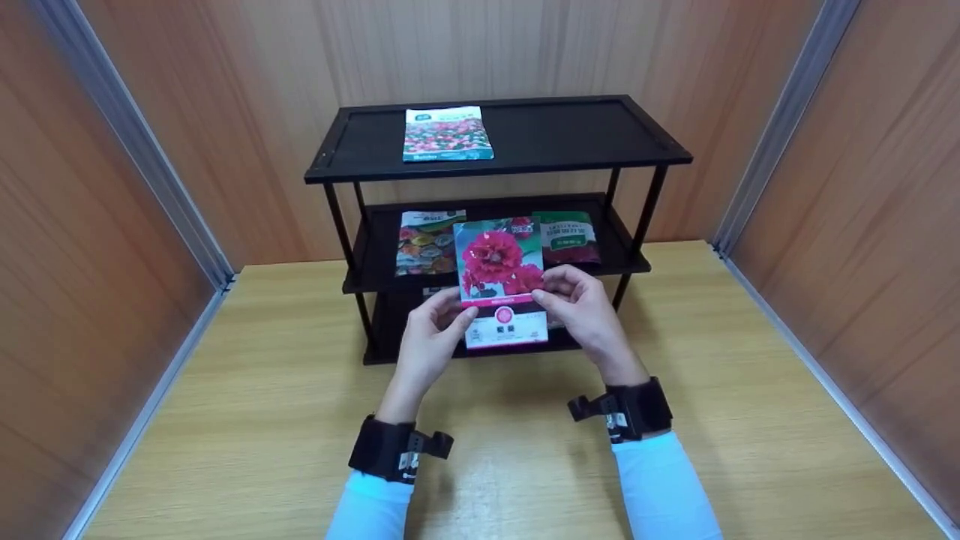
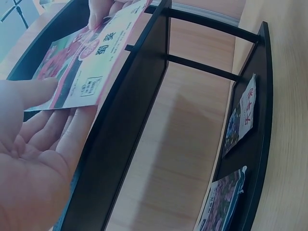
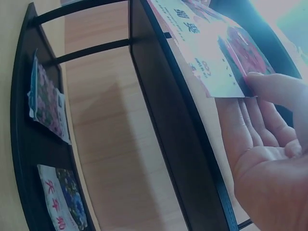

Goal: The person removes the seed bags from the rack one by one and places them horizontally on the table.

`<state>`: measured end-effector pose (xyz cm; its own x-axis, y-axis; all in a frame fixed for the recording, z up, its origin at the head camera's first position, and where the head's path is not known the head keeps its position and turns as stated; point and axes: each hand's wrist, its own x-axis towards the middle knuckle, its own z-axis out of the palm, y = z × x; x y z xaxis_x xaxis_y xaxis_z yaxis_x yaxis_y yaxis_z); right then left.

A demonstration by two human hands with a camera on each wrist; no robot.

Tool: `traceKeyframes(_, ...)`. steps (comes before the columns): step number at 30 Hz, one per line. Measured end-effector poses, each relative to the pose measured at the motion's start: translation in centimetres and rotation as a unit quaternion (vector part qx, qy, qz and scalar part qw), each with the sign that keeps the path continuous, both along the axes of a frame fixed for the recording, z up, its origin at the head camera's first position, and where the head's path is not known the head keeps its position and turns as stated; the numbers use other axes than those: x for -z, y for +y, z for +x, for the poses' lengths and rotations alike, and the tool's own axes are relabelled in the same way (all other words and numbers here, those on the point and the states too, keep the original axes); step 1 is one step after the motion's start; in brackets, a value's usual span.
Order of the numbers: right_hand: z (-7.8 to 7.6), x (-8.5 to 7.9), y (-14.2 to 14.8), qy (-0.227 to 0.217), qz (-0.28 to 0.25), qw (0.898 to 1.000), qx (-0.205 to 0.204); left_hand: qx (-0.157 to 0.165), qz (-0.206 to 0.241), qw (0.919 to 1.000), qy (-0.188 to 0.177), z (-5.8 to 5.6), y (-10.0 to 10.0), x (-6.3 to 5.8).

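Note:
A seed packet with deep pink flowers (image 1: pixel 495 259) is held up in front of the black shelf rack's middle tier (image 1: pixel 506 206). My left hand (image 1: pixel 429 337) pinches its left edge, thumb on the printed face and fingers behind. On the opposite edge, my right hand (image 1: pixel 589 315) pinches it the same way. The left wrist view shows the packet (image 2: pixel 89 62) tilted above the shelf edge, with the left hand (image 2: pixel 38 159) under its corner. In the right wrist view, the right thumb presses the packet's face (image 3: pixel 211 53) while the fingers support its back.
One flower packet (image 1: pixel 448 135) lies on the rack's top tier, left of centre. Behind the held packet, a colourful packet (image 1: pixel 427 244) and a green-and-purple packet (image 1: pixel 568 236) lie on the middle tier. Two packets, one blue-flowered (image 3: pixel 72 192) and one pink-flowered (image 3: pixel 48 101), rest on the bottom tier. Wooden panels surround the rack.

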<state>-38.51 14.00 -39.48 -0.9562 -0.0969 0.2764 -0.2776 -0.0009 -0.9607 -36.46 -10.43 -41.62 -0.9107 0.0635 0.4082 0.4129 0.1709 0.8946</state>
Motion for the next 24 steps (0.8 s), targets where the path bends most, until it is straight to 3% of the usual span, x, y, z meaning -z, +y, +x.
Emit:
traceKeyframes(12,-0.1,0.0,0.2,-0.015,-0.002,1.0,-0.019,-0.001,0.001,0.9999,0.015,0.0,0.0,0.1)
traceKeyframes(24,0.0,-0.5,1.7,-0.013,0.026,1.0,0.005,-0.004,-0.016,0.9999,0.002,0.2,1.0,0.0)
